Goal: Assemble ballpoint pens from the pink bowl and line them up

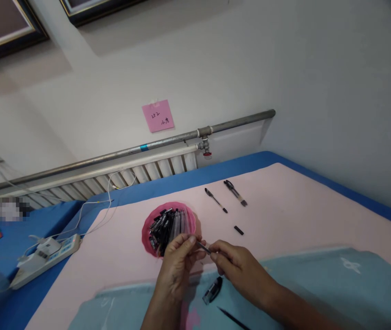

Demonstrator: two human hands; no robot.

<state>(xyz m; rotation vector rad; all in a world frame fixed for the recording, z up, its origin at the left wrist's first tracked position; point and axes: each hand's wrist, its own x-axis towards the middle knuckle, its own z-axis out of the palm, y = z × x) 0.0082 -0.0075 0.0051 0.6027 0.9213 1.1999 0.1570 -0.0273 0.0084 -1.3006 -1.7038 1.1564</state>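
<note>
My left hand [178, 261] and my right hand [236, 266] meet just in front of a pink bowl [146, 231] filled with several black pens. Together they pinch a thin pen part [203, 248], one hand at each end. Below the hands, a pen barrel [212, 290] and a thin black refill [233, 318] lie on a light blue cloth [319, 284]. Further back on the pink mat [285, 206] rest two whole pens [216, 200] [236, 193], with a small black cap [238, 230] nearer to me.
A white power strip [44, 256] with cables sits on the blue table cover [20, 293] at the left. A radiator [140, 174] and a metal pipe [236, 121] run along the wall, where a pink note [158, 116] hangs.
</note>
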